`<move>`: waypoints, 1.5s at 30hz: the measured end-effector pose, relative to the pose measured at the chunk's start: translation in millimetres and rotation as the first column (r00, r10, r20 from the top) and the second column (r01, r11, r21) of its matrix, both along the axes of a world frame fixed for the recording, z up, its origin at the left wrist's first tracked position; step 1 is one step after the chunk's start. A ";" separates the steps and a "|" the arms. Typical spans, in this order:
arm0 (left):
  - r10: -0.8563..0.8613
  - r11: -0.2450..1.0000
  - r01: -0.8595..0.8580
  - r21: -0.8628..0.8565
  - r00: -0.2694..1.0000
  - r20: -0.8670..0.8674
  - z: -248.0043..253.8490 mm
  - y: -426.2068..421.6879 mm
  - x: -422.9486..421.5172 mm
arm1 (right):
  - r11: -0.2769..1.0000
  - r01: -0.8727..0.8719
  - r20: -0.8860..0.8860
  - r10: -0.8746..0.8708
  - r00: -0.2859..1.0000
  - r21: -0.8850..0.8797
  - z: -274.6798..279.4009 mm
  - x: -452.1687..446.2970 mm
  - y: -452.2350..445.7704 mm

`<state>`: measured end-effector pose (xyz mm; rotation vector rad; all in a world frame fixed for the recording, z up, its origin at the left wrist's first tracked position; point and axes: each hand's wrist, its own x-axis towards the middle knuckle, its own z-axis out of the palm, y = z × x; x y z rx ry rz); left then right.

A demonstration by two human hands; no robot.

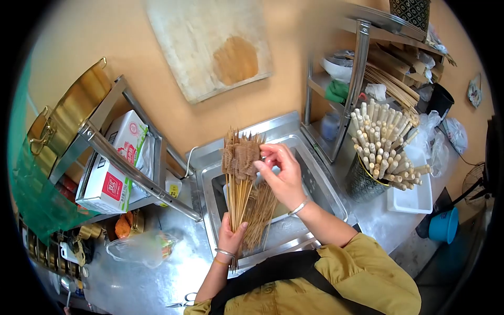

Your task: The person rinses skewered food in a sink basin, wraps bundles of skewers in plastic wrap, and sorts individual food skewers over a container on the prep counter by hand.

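One skewer bundle [239, 184] stands upright in the left hand [232, 236].

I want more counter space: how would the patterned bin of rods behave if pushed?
The patterned bin would probably feel heavy, packed with pale rods. Pushed high, it may tip, since they rise above its rim and fan outward. The smooth metal counter might let it slide.

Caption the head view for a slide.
Left hand grips a bundle of loaded skewers over a metal sink; right hand hovers at their tops.
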<state>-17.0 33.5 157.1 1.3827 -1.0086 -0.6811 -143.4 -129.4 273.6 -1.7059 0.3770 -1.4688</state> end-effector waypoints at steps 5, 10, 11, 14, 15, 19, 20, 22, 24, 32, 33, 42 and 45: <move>0.127 0.988 -0.149 0.030 0.917 0.378 20.7 -2.5 -8.7 | 0.981 0.026 0.040 -0.035 0.999 0.194 -11.6 7.8 -13.1; 0.141 0.967 -0.238 0.095 0.804 0.577 4.6 -6.5 7.6 | 0.964 -0.031 -0.021 0.037 0.999 0.264 -51.4 16.5 -39.9; 0.147 0.961 -0.258 0.103 0.787 0.600 -3.5 -7.3 12.6 | 0.960 -0.041 -0.074 0.064 0.995 0.278 -64.9 16.8 -46.2; 0.182 0.942 -0.325 0.081 0.700 0.690 -10.0 -5.5 14.9 | 0.884 -0.181 -0.023 0.211 0.977 0.431 -82.2 13.0 -46.7; 0.202 0.933 -0.357 0.056 0.643 0.739 -6.2 -4.5 14.7 | 0.844 -0.195 -0.003 0.226 0.974 0.499 -85.3 12.3 -44.7; 0.244 0.924 -0.381 -0.042 0.500 0.831 0.0 -6.6 15.3 | 0.649 -0.264 0.107 0.272 0.956 0.714 -94.6 9.9 -36.4; 0.240 0.925 -0.379 -0.039 0.499 0.833 -0.8 -6.1 15.7 | 0.647 -0.263 0.109 0.269 0.957 0.716 -95.4 8.9 -35.1; 0.238 0.920 -0.387 -0.064 0.422 0.875 -2.7 -6.3 16.3 | 0.639 -0.281 0.105 0.300 0.948 0.716 -95.2 6.0 -35.3; 0.242 0.922 -0.377 -0.085 0.391 0.888 -1.2 -6.5 20.7 | 0.745 -0.167 0.028 0.196 0.980 0.646 -95.5 1.0 -41.3; 0.165 0.955 -0.276 -0.111 0.179 0.970 19.1 -0.9 34.2 | 0.796 0.264 -0.274 -0.467 0.841 -0.545 -1.7 -22.1 -42.5; 0.162 0.955 -0.276 -0.108 0.181 0.970 20.8 0.0 36.2 | 0.794 0.137 -0.373 -0.421 0.827 -0.592 -2.1 -21.5 -48.1; 0.096 0.966 -0.250 -0.069 0.095 0.991 32.6 10.5 42.7 | 0.802 -0.118 -0.574 -0.308 0.759 -0.586 -5.2 -33.0 -46.2; 0.075 0.969 -0.240 -0.055 0.075 0.994 34.1 10.2 42.8 | 0.790 -0.181 -0.591 -0.263 0.762 -0.585 -11.9 -34.3 -49.5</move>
